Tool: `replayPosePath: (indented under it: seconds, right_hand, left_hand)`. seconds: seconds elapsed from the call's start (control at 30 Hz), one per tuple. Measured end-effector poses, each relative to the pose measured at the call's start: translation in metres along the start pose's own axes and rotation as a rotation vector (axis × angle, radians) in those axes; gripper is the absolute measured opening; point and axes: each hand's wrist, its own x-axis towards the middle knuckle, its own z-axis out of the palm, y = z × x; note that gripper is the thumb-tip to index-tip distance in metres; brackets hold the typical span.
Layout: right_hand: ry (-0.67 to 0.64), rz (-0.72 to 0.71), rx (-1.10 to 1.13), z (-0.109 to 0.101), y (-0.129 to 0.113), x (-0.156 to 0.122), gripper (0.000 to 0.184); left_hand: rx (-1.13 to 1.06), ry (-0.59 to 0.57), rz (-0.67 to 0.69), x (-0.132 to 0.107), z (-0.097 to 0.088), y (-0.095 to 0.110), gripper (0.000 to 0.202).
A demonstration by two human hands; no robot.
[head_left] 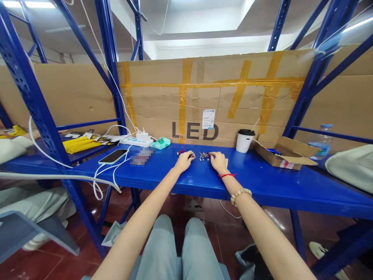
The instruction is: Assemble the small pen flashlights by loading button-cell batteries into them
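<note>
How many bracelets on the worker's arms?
2: a red bracelet just behind the right hand, and a beaded bracelet farther back toward the camera. Others could be hidden underneath the wrists.

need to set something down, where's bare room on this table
Between right hand and cardboard box, before the cup; table's near edge, between left hand and white cables. Crowded: around phone and power strip; small parts between hands.

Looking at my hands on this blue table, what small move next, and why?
Perhaps use your right hand to pick one of the small shiny pieces: they lie between your hands, right beside it, with your left hand on the other side. I can't tell whether either hand already holds one.
</note>
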Motion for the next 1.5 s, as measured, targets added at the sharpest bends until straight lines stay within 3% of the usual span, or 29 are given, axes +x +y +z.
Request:
replayPosePath:
  seconds: [0.23,0.5,0.87,1.13,1.5]
  right_hand:
    - [0.013,0.12,0.044,0.001,0.004,0.002,0.021]
    - [0.003,0.272,0.064,-0.005,0.013,0.003,0.025]
    - [-0.122,0.132,0.096,-0.008,0.014,-0.002,0.019]
    - [-0.132,-0.016,0.195,-0.002,0.008,0.002,0.019]
    - [-0.075,0.103,0.091,-0.009,0.003,-0.003,0.016]
  left_hand:
    - [-0.012,-0.008,0.014,-0.001,0.0,0.001,0.01]
    - [-0.013,-0.01,0.015,-0.001,0.0,-0.001,0.009]
    - [0.006,-0.012,0.019,0.0,0.001,-0.003,0.009]
    - [0.009,-0.005,0.032,0.0,0.002,-0.003,0.008]
    - [0.001,0.003,0.047,0.0,0.003,-0.004,0.007]
